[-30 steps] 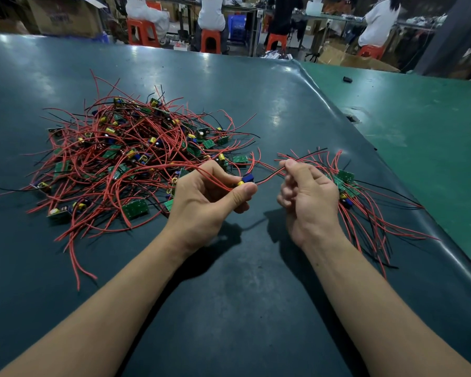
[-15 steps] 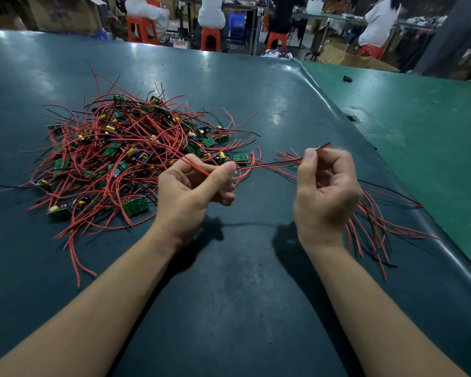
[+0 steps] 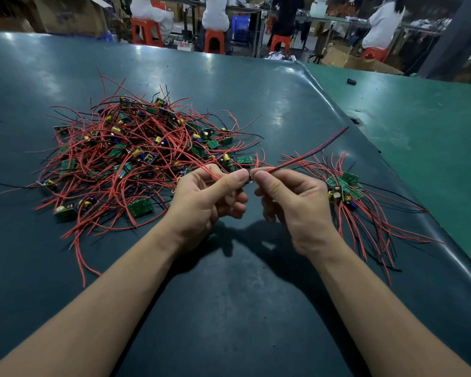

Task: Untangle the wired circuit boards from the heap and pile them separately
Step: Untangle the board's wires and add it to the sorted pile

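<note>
A tangled heap [image 3: 136, 156] of small green circuit boards with red and black wires lies on the dark table, left of centre. A smaller sorted pile [image 3: 346, 191] of boards with wires trailing toward me lies at the right. My left hand [image 3: 210, 202] pinches one small board between thumb and forefinger; the board is mostly hidden by the fingers. My right hand [image 3: 291, 202] pinches that board's red and black wires [image 3: 316, 151] close to the board, and they stick up and away to the right. Both hands hover just above the table between the two piles.
The dark table [image 3: 229, 308] ends in a rounded edge at the right, beside a green table [image 3: 419, 131] with a small black object [image 3: 351, 81]. Beyond the far edge, people sit on orange stools [image 3: 147, 31] among cardboard boxes.
My right hand has slid left along the wires until it meets my left hand. The wires, stretched level between the hands before, now point up and to the right.
</note>
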`<act>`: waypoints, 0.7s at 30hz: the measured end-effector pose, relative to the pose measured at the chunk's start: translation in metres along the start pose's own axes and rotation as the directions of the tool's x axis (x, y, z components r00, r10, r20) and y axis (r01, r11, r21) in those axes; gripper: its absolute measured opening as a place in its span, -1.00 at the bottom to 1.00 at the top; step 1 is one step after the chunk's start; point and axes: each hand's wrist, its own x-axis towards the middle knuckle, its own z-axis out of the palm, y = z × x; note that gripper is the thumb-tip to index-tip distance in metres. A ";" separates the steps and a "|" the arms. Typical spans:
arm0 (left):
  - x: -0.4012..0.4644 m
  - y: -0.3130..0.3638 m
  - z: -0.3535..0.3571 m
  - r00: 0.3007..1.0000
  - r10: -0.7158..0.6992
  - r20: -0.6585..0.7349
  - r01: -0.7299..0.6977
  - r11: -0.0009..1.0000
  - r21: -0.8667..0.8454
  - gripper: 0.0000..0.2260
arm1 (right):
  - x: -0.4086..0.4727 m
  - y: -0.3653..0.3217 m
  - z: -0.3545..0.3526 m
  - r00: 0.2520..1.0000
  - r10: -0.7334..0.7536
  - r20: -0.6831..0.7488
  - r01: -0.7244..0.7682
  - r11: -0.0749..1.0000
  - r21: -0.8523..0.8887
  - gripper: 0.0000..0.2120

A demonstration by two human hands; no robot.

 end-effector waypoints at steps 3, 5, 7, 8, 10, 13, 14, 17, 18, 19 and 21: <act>0.001 -0.002 0.000 0.999 0.035 -0.014 -0.035 0.999 0.033 -0.82 | -0.001 0.001 0.002 0.994 -0.100 -0.046 0.096 0.992 -0.077 -0.94; 0.001 -0.002 0.001 0.999 0.049 -0.022 -0.048 0.997 0.053 -0.82 | -0.001 0.001 0.003 0.990 -0.125 -0.065 0.116 0.985 -0.125 -0.88; 0.000 -0.003 0.001 0.998 0.051 -0.024 -0.049 0.997 0.061 -0.81 | -0.001 0.000 0.003 0.995 -0.076 -0.063 0.070 0.993 -0.090 -0.85; 0.000 -0.003 0.001 0.998 0.053 -0.021 -0.051 0.996 0.070 -0.80 | -0.001 0.000 0.003 0.997 -0.036 -0.065 0.032 0.998 -0.055 -0.84; -0.001 -0.004 0.001 0.997 0.072 -0.016 -0.070 0.992 0.103 -0.80 | 0.000 0.000 0.002 0.996 -0.013 -0.087 0.008 0.998 -0.064 -0.82; -0.002 -0.006 0.003 0.994 0.111 -0.017 -0.107 0.983 0.150 -0.80 | 0.000 0.002 0.003 0.993 -0.047 -0.104 0.030 0.987 -0.160 -0.79; -0.003 -0.006 0.004 0.993 0.117 -0.016 -0.113 0.981 0.157 -0.80 | 0.000 0.003 0.003 0.994 -0.042 -0.103 0.024 0.986 -0.163 -0.78; -0.003 -0.006 0.005 0.991 0.136 -0.012 -0.131 0.975 0.179 -0.78 | 0.001 0.003 0.000 0.993 -0.016 -0.116 -0.002 0.989 -0.149 -0.76; -0.004 -0.006 0.005 0.989 0.144 -0.013 -0.139 0.972 0.189 -0.78 | 0.002 0.002 -0.001 0.991 -0.014 -0.133 -0.005 0.990 -0.138 -0.76; -0.004 -0.006 0.006 0.988 0.153 -0.016 -0.147 0.969 0.198 -0.78 | 0.003 0.002 -0.002 0.988 -0.013 -0.155 -0.006 0.992 -0.125 -0.76; -0.005 -0.005 0.007 0.985 0.173 -0.020 -0.165 0.964 0.209 -0.77 | 0.006 0.001 -0.005 0.977 -0.018 -0.213 -0.002 0.995 -0.095 -0.77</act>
